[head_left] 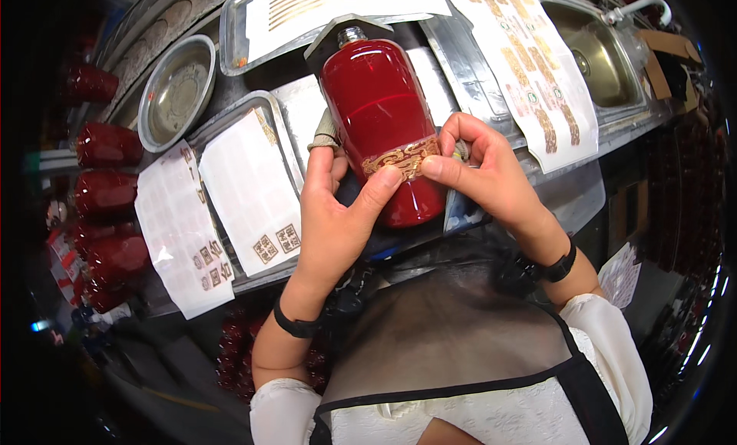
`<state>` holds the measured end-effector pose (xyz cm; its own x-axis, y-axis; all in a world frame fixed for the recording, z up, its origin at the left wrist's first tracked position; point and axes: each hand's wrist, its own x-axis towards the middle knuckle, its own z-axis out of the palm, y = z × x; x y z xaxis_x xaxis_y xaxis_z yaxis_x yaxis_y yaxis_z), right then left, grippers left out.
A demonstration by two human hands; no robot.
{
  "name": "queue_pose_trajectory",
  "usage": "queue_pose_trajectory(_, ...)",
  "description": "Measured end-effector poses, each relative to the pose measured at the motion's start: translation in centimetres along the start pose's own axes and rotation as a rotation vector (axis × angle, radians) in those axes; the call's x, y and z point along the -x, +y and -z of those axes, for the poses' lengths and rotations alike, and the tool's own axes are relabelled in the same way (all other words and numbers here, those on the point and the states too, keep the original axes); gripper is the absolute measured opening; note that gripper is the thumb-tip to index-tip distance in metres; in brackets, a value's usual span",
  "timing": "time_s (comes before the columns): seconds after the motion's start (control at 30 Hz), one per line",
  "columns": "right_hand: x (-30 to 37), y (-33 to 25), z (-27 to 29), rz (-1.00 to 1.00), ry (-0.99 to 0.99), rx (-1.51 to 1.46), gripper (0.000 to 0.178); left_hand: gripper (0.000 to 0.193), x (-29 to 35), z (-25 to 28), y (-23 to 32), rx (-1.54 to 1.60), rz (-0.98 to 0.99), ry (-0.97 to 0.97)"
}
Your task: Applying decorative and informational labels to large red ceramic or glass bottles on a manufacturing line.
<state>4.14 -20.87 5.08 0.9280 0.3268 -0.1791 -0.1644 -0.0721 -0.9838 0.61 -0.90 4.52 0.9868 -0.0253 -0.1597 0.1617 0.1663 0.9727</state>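
Observation:
A glossy dark red bottle (376, 92) lies with its clear neck pointing away from me, against a dark angled rest (318, 46). Across its lower part runs a gold, scroll-patterned decal strip (405, 159). My left hand (335, 222) holds the bottle's left side, its thumb pressing the strip's left part; a beige cover (325, 130) sits on one finger. At the strip's right end, my right hand (487, 169) has its thumb on the strip and its fingers curled in. The fingertips behind the bottle are hidden.
Decal sheets (249, 188) lie at the left, with another long sheet (549, 84) at the right. A round metal basin (178, 92) stands far left, a metal tray (234, 38) at the back, a sink (599, 61) at far right. Several red bottles (107, 192) line the left side.

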Motion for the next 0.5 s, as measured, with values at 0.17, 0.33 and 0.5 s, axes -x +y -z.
queue_pose_trajectory(0.17,-0.2,0.2,-0.1,-0.063,0.036,-0.039,0.031,0.062,-0.3,-0.7,0.3,0.019,0.04,0.012)
queue_pose_trajectory(0.33,-0.4,1.0,0.2,0.043,-0.004,-0.043,0.031,0.058,-0.5,-1.5,0.5,0.01,0.056,0.051)
queue_pose_trajectory(0.5,-0.4,0.6,0.3,0.015,-0.033,-0.098,0.029,0.059,-0.5,-1.6,0.5,-0.064,0.041,0.059)
